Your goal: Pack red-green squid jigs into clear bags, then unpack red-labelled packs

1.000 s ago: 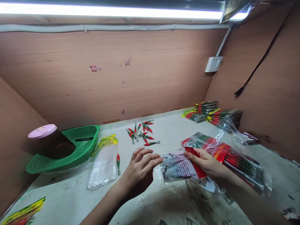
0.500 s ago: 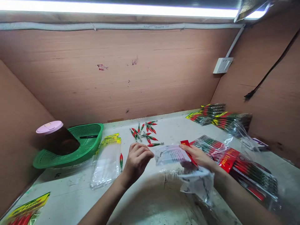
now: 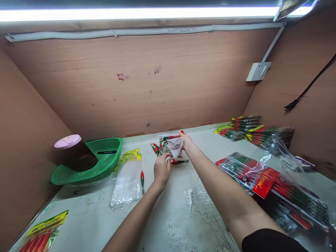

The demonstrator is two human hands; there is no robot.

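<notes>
Since the earlier pictures, the right hand (image 3: 186, 140) has carried the printed clear bag (image 3: 175, 147) from the near right of the lure pile (image 3: 155, 149) to over it, hiding part of the pile. The left hand (image 3: 162, 170) has moved forward to the pile's near edge. A dark sleeve (image 3: 270, 240) has appeared, well to the pile's near right.

Bright tube lt (image 3: 139, 14) overhead, w/ glare on R pkgs (image 3: 238, 166).

The pouch (image 3: 175, 145) looks glossy plastic, the back wall (image 3: 181, 87) matt wood.
</notes>
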